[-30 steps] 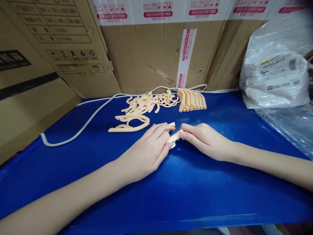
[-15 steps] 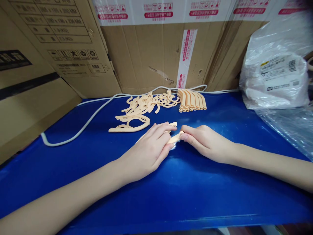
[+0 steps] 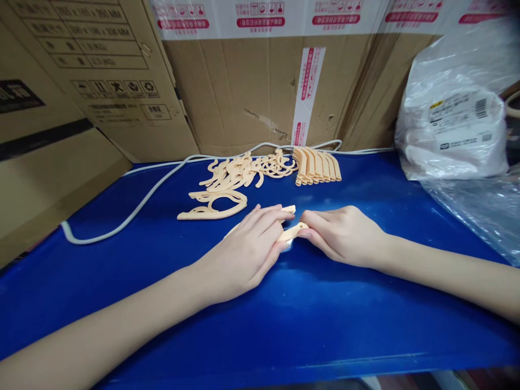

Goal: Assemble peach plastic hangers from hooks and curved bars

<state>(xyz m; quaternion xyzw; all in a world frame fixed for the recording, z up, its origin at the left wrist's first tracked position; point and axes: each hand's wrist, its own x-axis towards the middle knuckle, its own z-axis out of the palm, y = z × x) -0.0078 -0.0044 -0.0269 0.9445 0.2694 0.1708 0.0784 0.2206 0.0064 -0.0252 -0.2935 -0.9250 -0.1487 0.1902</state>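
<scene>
Both my hands rest on the blue table top (image 3: pixel 309 314) over one peach plastic piece (image 3: pixel 291 232). My left hand (image 3: pixel 247 250) lies across most of it with fingers pressed down flat, so only two ends of the piece show past the fingertips. My right hand (image 3: pixel 341 233) has its fingers closed on the nearer end. Behind my hands lies a loose pile of peach curved pieces (image 3: pixel 239 173), with a larger flat one (image 3: pixel 213 206) nearest. A neat row of folded peach pieces (image 3: pixel 319 165) stands to the right of the pile.
Cardboard boxes (image 3: pixel 252 81) wall off the back and left. A white cable (image 3: pixel 134 208) runs along the back of the table and curves to the left. A clear plastic bag with white contents (image 3: pixel 455 130) sits at the right.
Both hands have stayed on the peach piece. My right hand has shifted slightly toward my left, and the view has moved a little.
</scene>
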